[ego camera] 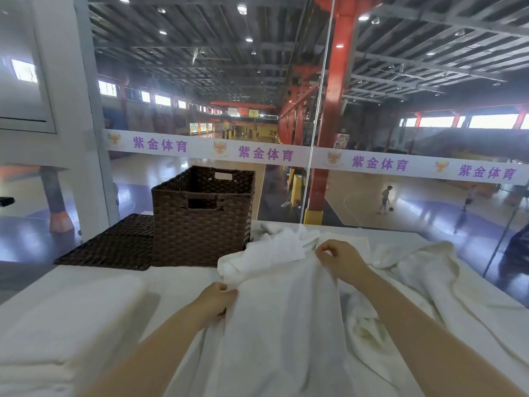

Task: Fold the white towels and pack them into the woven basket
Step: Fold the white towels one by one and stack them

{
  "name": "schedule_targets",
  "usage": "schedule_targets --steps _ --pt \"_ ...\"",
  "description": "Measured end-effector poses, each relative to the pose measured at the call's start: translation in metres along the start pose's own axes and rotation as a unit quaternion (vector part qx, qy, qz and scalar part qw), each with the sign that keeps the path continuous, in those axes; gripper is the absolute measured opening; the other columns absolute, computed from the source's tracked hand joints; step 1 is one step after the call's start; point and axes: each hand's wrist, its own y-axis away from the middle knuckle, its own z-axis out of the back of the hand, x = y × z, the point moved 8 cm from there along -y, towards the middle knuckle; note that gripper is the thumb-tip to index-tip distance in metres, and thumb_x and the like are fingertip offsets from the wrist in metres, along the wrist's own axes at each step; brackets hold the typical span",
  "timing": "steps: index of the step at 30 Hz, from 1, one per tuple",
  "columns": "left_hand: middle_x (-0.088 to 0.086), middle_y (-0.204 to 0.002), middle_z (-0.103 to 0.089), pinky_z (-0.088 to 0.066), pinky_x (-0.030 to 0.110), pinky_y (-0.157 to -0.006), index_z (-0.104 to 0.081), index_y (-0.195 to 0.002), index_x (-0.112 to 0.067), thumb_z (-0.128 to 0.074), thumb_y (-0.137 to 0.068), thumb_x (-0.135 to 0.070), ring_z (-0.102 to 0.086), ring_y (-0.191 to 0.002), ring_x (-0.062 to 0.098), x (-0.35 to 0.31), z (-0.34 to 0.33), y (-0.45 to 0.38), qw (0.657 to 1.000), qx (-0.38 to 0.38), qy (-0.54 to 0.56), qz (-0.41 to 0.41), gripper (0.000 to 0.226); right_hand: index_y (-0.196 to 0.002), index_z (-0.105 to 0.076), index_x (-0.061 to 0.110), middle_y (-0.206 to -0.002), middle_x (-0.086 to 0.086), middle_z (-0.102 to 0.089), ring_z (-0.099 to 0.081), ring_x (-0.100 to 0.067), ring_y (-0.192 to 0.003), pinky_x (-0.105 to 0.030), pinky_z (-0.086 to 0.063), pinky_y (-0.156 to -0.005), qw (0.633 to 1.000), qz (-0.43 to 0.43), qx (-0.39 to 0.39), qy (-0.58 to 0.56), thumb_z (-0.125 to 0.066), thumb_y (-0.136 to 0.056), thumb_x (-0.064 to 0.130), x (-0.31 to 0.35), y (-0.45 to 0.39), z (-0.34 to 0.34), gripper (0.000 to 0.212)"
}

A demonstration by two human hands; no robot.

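Item 1, at my nine o'clock: a stack of folded white terry towels (57, 333), soft, square-edged, lying flat on the white table (183, 277).

Item 2, at eleven o'clock: a flat dark-brown woven lid (114, 245), lying on the table against the foot of item 3.

Item 3, at about eleven to twelve o'clock, beyond both hands: a dark-brown rectangular woven basket (200, 222), upright, stiff-walled, cut-out handles, mouth open. I cannot see whether anything lies inside.

Item 4: my left hand (216, 300), fingers curled, pinching the left edge of item 5. It is the nearer hand to the basket.

Item 5, dead ahead: a white thin cloth towel (283, 325), limp and creased, long axis running from six to twelve o'clock, away from me, its far end bunched.

Item 6: my right hand (339, 259), pinching the towel's far right edge, further out than the left.

Item 7, at two to three o'clock: a heap of rumpled white terry towels (415, 265), unfolded, faintly stained.

Judgement: the towel needs spreading flat before the fold; the basket lies up-left of it.
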Motion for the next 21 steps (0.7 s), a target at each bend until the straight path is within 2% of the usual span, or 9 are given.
schedule_targets --steps 2,4,8,12,15,17,19,21 --pt "0.013 -0.09 -0.07 -0.05 0.03 -0.075 -0.066 -0.09 -0.003 -0.062 -0.093 -0.022 -0.065 -0.078 0.025 0.004 -0.001 -0.006 0.995 0.006 0.099 0.024 0.02 -0.085 -0.07 0.018 -0.088 0.008 -0.065 -0.056 -0.01 -0.083 -0.02 -0.038 -0.071 1.0 -0.009 -0.001 -0.01 -0.058 -0.093 0.023 -0.005 0.0 -0.001 0.015" --pt "0.015 -0.096 -0.074 -0.056 0.032 -0.079 -0.069 -0.096 0.001 -0.066 -0.092 -0.016 -0.07 -0.086 0.029 0.002 -0.005 -0.006 0.987 0.017 0.153 0.043 0.018 -0.086 -0.071 0.015 -0.088 0.006 -0.067 -0.056 -0.01 -0.082 -0.021 -0.039 -0.071 1.0 -0.011 -0.001 -0.019 -0.059 -0.093 0.022 -0.009 0.0 -0.002 0.015" --pt "0.01 -0.093 -0.075 -0.055 0.026 -0.067 -0.07 -0.101 -0.005 -0.069 -0.089 -0.015 -0.072 -0.083 0.023 -0.009 -0.008 -0.012 0.994 0.006 0.111 0.016 0.016 -0.09 -0.071 0.015 -0.088 0.008 -0.066 -0.056 -0.01 -0.082 -0.018 -0.039 -0.07 1.0 -0.017 0.009 -0.017 -0.057 -0.095 0.023 -0.016 -0.003 -0.005 0.016" --pt "0.007 -0.093 -0.072 -0.054 0.027 -0.069 -0.067 -0.093 -0.01 -0.065 -0.092 -0.017 -0.069 -0.084 0.022 -0.016 0.003 -0.017 0.992 -0.051 0.111 -0.024 0.008 -0.088 -0.069 0.018 -0.086 0.009 -0.064 -0.056 -0.011 -0.082 -0.019 -0.04 -0.068 0.999 -0.042 0.013 -0.003 -0.056 -0.095 0.024 -0.028 -0.006 -0.01 0.015" --pt "0.008 -0.091 -0.068 -0.047 0.03 -0.068 -0.065 -0.093 -0.007 -0.064 -0.091 -0.023 -0.063 -0.081 0.023 -0.017 0.023 -0.023 0.991 -0.127 0.018 -0.047 0.016 -0.093 -0.067 0.019 -0.093 0.005 -0.064 -0.058 -0.015 -0.088 -0.024 -0.04 -0.074 0.997 -0.068 0.034 0.0 -0.054 -0.096 0.025 -0.039 -0.007 -0.019 0.015" --pt "0.005 -0.088 -0.064 -0.041 0.03 -0.065 -0.06 -0.089 -0.012 -0.059 -0.093 -0.027 -0.057 -0.075 0.018 -0.02 0.03 -0.025 0.983 -0.157 -0.075 -0.066 0.016 -0.094 -0.068 0.018 -0.096 0.003 -0.067 -0.06 -0.016 -0.089 -0.025 -0.043 -0.073 0.996 -0.076 0.042 -0.005 -0.054 -0.096 0.025 -0.043 -0.008 -0.027 0.016" --pt "0.003 -0.08 -0.057 -0.036 0.03 -0.06 -0.053 -0.083 -0.012 -0.054 -0.095 -0.028 -0.051 -0.069 0.016 -0.02 0.028 -0.029 0.975 -0.157 -0.144 -0.069 0.02 -0.095 -0.068 0.017 -0.096 0.001 -0.068 -0.061 -0.016 -0.087 -0.025 -0.045 -0.071 0.996 -0.083 0.043 -0.005 -0.053 -0.095 0.027 -0.044 -0.01 -0.032 0.018" --pt "0.0 -0.077 -0.049 -0.032 0.029 -0.057 -0.045 -0.08 -0.013 -0.05 -0.096 -0.027 -0.045 -0.068 0.015 -0.014 0.022 -0.035 0.975 -0.137 -0.168 -0.044 0.022 -0.094 -0.069 0.017 -0.094 0.001 -0.068 -0.06 -0.014 -0.084 -0.023 -0.045 -0.069 0.995 -0.089 0.041 -0.001 -0.055 -0.094 0.03 -0.046 -0.012 -0.035 0.019"
